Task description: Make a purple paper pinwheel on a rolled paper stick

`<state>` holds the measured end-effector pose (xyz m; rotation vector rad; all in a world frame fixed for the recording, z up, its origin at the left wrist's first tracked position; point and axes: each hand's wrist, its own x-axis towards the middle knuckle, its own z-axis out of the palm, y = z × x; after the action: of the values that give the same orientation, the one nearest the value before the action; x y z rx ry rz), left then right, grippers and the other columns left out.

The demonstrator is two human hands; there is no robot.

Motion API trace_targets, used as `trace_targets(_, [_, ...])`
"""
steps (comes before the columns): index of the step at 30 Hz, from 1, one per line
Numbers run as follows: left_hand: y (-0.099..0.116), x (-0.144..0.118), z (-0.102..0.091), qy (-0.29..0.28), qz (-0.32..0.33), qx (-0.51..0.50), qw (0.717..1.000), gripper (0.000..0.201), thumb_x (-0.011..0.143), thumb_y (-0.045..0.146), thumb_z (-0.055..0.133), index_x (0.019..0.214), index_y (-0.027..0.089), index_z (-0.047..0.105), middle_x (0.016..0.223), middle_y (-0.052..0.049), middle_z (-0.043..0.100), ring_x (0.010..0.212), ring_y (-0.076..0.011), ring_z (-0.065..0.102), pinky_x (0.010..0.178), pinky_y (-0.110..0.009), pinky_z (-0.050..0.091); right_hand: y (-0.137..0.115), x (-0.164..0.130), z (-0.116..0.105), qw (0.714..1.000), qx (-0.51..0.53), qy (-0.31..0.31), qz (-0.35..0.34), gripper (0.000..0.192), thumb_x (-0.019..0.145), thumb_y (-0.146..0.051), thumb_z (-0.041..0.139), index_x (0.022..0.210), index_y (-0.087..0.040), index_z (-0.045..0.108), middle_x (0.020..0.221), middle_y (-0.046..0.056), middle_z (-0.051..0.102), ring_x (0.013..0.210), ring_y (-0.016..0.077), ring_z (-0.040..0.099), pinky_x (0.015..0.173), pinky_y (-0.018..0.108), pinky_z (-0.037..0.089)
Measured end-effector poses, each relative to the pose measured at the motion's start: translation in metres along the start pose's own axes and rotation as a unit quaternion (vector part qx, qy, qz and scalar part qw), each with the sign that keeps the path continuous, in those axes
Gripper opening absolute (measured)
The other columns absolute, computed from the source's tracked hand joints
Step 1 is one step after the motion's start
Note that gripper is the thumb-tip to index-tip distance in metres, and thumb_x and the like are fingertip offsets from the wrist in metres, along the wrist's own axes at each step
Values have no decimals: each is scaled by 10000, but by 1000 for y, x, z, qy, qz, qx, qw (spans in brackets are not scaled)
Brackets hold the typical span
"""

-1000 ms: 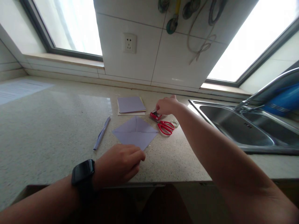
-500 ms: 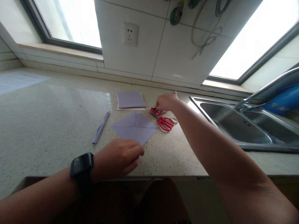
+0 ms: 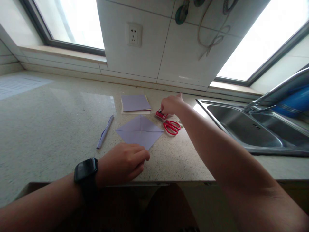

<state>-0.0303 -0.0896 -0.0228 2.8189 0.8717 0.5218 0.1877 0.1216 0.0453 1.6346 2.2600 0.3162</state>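
1. The creased lilac paper square [image 3: 140, 133] is lying flat on the countertop [image 3: 48, 129]; its near corner is being pinned under the curled fingers of the left hand [image 3: 123, 162].
2. A small red object [image 3: 161, 114], just beside the red scissors [image 3: 172, 127], is being pinched by the right hand [image 3: 172, 105], fingers closed around it.
3. Judged from this, a tool-fetching step is being carried out; a firm lift clear of the scissors is being called for.
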Motion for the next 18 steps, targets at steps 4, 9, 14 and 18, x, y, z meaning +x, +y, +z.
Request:
trace_targets(4, [0, 1, -1, 5, 0, 1, 1000, 130, 914, 150, 490, 986, 195, 588, 862, -28, 681, 724, -178, 622, 640, -305, 421, -1, 0, 1, 1000, -3, 9, 2, 324, 814, -311, 672, 1114, -242, 776, 1088, 158, 764, 1058, 374, 650, 960, 649, 327])
trace_targets(9, [0, 2, -1, 1, -2, -1, 1000, 136, 909, 154, 487, 987, 190, 593, 860, -30, 677, 729, -185, 631, 638, -312, 431, -3, -2, 1, 1000, 0, 12, -4, 303, 828, -325, 662, 1092, -239, 784, 1098, 155, 760, 1063, 375, 647, 963, 658, 326])
trace_targets(14, [0, 1, 0, 8, 5, -1, 1000, 145, 904, 146, 485, 990, 190, 592, 855, -28, 678, 716, -179, 623, 639, -309, 428, -3, -4, -2, 1000, 11, 11, -8, 289, 800, -280, 672, 1061, -251, 794, 1089, 141, 763, 1032, 360, 655, 954, 643, 326])
trace_targets(18, [-1, 2, 0, 10, 5, -1, 1000, 150, 905, 136, 477, 986, 191, 591, 850, -27, 675, 718, -180, 623, 641, -310, 427, 0, -10, -8, 999, 33, 20, -14, 242, 786, -277, 680, 990, -282, 809, 990, 96, 784, 979, 326, 656, 948, 600, 315])
